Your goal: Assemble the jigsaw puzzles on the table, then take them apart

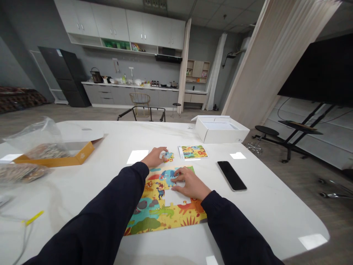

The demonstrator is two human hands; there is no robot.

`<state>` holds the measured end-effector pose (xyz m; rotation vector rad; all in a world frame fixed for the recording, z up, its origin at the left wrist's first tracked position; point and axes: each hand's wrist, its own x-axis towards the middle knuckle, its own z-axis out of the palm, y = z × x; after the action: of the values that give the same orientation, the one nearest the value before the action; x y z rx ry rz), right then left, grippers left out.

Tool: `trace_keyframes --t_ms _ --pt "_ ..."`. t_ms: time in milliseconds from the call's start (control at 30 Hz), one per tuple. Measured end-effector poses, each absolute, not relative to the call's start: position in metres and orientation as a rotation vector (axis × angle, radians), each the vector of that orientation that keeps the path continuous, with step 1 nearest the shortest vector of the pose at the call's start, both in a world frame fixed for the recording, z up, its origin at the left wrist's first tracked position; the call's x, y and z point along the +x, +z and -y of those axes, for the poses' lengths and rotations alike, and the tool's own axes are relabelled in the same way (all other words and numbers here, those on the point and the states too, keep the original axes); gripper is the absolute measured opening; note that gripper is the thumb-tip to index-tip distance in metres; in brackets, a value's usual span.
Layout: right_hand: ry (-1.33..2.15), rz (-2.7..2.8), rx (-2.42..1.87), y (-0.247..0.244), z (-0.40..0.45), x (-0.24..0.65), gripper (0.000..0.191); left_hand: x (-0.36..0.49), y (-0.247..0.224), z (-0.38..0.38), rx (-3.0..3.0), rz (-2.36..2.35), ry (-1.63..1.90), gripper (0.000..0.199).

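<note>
A colourful animal jigsaw puzzle (149, 224) lies partly assembled on the white table, with an unfilled gap showing white near its middle right. Above its top edge, my left hand (154, 157) has its fingers closed on the edge of a loose puzzle piece (169, 157), blue and yellow. My right hand (190, 184) rests over the upper right of the puzzle, fingers bent and apart, the tips touching beside the blue elephant. Its palm hides some of the pieces beneath. Just beyond the puzzle lies a small reference picture card (193, 151) showing a similar animal scene.
Right of the puzzle lies a black phone (231, 176). A white box (222, 130) stands at the table's far right. On the left are an orange-edged box (79, 157) with a clear plastic bag (41, 138), and another bag of pieces (20, 173). A chair (143, 110) stands behind the table.
</note>
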<state>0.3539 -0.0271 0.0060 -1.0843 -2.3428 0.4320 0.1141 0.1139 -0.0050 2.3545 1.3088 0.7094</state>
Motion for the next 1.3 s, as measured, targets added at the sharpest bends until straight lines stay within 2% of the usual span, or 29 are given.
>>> trace_keyframes --t_ms 100,567,833,1033,1100,1233,1300 --pt "0.413 2.357 -1.085 0.008 0.028 0.354 0.028 0.116 -0.005 -0.114 2.329 -1.263 0.641 0.053" --pt "0.429 2.292 -1.066 0.008 0.03 0.352 0.031 0.125 -0.005 -0.106 2.261 -1.329 0.749 0.071" --pt "0.314 2.224 -1.135 0.01 0.029 0.354 0.029 0.14 -0.006 -0.103 2.289 -1.355 0.731 0.053" --pt "0.243 2.135 -1.227 0.009 0.025 0.356 0.02 0.143 0.005 -0.096 2.249 -1.274 0.817 0.051" --pt "0.259 2.053 -1.245 0.008 0.023 0.358 0.024 0.144 0.016 -0.083 2.256 -1.199 0.878 0.051" --pt "0.445 1.785 -1.248 0.01 0.021 0.36 0.052 0.138 0.042 -0.035 2.301 -0.959 0.986 0.04" --pt "0.604 1.712 -1.211 0.013 0.022 0.357 0.058 0.131 0.049 -0.008 2.244 -0.919 1.064 0.034"
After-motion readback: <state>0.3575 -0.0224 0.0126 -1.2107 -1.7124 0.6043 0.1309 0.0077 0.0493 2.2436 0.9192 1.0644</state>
